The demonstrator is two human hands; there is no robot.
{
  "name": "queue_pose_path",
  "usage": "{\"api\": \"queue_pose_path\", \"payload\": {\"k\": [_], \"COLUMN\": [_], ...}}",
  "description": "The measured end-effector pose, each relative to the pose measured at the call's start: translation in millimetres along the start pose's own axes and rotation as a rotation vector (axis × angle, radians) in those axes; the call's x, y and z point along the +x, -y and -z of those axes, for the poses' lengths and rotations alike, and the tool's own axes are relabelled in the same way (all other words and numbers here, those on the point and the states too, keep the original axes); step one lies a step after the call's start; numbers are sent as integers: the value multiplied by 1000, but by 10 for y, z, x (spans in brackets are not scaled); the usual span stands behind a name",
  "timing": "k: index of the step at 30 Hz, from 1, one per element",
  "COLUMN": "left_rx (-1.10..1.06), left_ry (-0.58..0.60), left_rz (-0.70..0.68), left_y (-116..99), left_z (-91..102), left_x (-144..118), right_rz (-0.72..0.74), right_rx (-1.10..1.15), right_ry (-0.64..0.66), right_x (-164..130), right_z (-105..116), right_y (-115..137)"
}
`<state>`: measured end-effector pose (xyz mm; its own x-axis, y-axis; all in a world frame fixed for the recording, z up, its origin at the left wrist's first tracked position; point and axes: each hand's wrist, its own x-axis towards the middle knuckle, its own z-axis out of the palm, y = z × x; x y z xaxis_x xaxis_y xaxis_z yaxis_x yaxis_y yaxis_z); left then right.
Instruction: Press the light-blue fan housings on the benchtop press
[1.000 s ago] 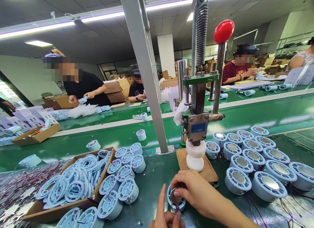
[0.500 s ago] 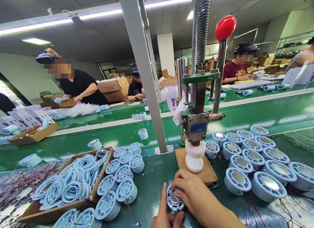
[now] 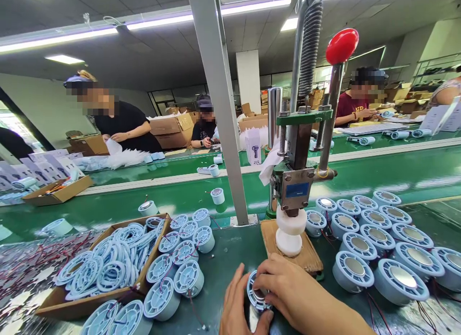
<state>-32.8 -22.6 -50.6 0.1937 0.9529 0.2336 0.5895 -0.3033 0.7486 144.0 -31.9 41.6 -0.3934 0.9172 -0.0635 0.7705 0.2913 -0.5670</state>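
Apparently, the step in hand was settling a round metal disc (image 3: pixel 258 293) into the face of a blue housing (image 3: pixel 260 304), which sat on the green bench (image 3: pixel 212 289) near the person, just in front of the press (image 3: pixel 296 185). The right hand (image 3: pixel 286 283) reached over from the right, its bent fingers bunched on the disc and the housing's right side; whether they pinched or only pressed could not be told. The left hand (image 3: pixel 236 303) lay on the left and near side, open and loosely curved, its thumb apart from its fingers; contact with the housing was hard to make out. The two hands were close together, with the housing between them.

On the press, the upper white block (image 3: pixel 291 223) stood over the lower white block (image 3: pixel 288 244), on a wooden board (image 3: pixel 313 260). To the right stood housings with discs (image 3: pixel 400 278); to the left, housings with ribbed faces (image 3: pixel 188 278) beside a carton (image 3: pixel 50 304) of blue rings (image 3: pixel 118 263).

The next move, by judgement, called for a steady housing, a level disc and fingertips kept off any loose wires.
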Motion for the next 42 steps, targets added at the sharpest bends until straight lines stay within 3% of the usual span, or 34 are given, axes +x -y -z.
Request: {"api": "queue_pose_path", "payload": {"k": [4, 10, 20, 24, 32, 42], "left_rx": [-76, -78, -130, -128, -149, -99], "left_ry": [91, 91, 121, 122, 130, 116], "left_rz": [102, 20, 110, 148, 145, 103], "left_y": [52, 65, -21, -65, -76, -9], "left_z": [-65, -83, -52, -30, -11, -56], "left_x": [-31, -45, -35, -38, -45, -70], "right_rz": [25, 121, 284, 252, 294, 232], "right_rx": [-35, -164, -347, -375, -397, -323], "right_ry": [-1, -6, 42, 50, -78, 53], "right_x": [-16, -9, 60, 54, 99, 16], "right_z": [-2, -57, -7, -4, -165, 87], "right_y": [7, -8, 82, 67, -55, 68]}}
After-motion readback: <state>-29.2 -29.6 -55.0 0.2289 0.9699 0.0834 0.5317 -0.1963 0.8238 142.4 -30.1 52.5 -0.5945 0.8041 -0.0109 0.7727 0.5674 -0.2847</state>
